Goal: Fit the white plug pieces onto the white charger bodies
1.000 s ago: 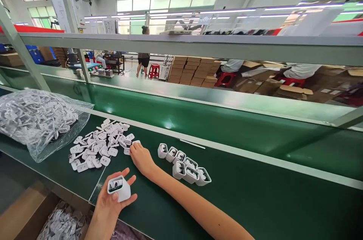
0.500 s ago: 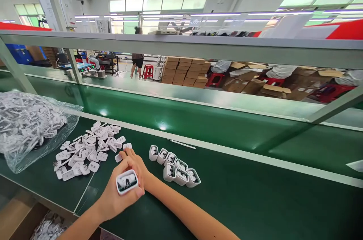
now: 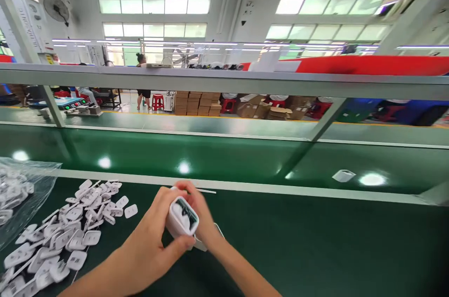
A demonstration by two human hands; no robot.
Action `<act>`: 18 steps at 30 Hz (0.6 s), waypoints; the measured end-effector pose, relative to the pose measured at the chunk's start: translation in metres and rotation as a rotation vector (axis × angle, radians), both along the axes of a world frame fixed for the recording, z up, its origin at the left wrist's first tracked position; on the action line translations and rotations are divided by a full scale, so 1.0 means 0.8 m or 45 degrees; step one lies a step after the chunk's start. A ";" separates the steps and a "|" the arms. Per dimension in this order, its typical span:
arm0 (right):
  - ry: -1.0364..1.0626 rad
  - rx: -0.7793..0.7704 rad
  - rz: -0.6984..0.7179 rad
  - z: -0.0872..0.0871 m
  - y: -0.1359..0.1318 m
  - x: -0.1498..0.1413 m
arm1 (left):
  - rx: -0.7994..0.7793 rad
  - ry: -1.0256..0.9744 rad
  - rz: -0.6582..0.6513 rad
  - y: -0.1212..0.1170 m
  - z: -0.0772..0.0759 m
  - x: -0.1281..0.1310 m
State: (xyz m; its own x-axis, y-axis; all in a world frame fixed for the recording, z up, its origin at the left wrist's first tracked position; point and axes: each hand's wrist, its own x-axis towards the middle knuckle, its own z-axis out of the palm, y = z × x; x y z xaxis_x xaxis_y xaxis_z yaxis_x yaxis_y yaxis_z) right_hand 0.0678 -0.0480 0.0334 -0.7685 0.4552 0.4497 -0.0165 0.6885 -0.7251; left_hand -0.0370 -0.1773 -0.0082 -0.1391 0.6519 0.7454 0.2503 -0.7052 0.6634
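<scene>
Charger shell [image 3: 181, 217] — white, dark-lined square mouth — clamped between left hand [image 3: 150, 241] and right hand [image 3: 200, 208]

The adapter shell [image 3: 181, 216] is recorded as smooth white plastic, slightly glossy. The loose flat pieces [image 3: 66, 236] are noted as matt white plastic. Thin clear film is seen on the bag [image 3: 45, 184]. The desk [image 3: 298, 245] is finished matt green; the rear green panel [image 3: 210, 156] is glossy. The cartons [image 3: 198, 103] are taken as brown cardboard.

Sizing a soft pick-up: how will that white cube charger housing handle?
Probably light for its size: the white charger housing looks like hollow, open-ended plastic. Its smooth shell may be slippery. Its flat square faces suggest it would slide rather than roll.
</scene>
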 end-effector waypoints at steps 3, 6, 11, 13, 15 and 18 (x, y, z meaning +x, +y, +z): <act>0.034 -0.019 -0.001 0.049 -0.015 0.015 | 0.074 -0.141 0.052 0.028 -0.009 0.014; 0.079 0.326 0.066 0.068 -0.028 0.028 | -0.214 -0.228 -0.119 0.051 -0.011 0.021; -0.059 0.435 0.085 0.067 -0.029 0.036 | -0.410 -0.292 -0.059 0.052 -0.003 0.018; -0.009 0.554 0.069 0.068 -0.028 0.036 | -0.371 -0.294 -0.042 0.048 -0.005 0.014; 0.069 0.714 0.045 0.068 -0.029 0.034 | -0.295 -0.217 -0.044 0.047 -0.010 0.010; 0.134 0.925 0.038 0.065 -0.030 0.032 | -0.170 -0.140 -0.046 0.045 -0.015 0.007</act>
State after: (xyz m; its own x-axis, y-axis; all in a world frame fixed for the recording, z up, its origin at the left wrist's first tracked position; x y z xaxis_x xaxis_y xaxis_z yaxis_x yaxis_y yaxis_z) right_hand 0.0933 -0.0718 0.0852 -0.7120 -0.0059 0.7022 -0.0868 0.9930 -0.0797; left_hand -0.0312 -0.1414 -0.0202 -0.1897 0.7500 0.6337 0.1476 -0.6163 0.7735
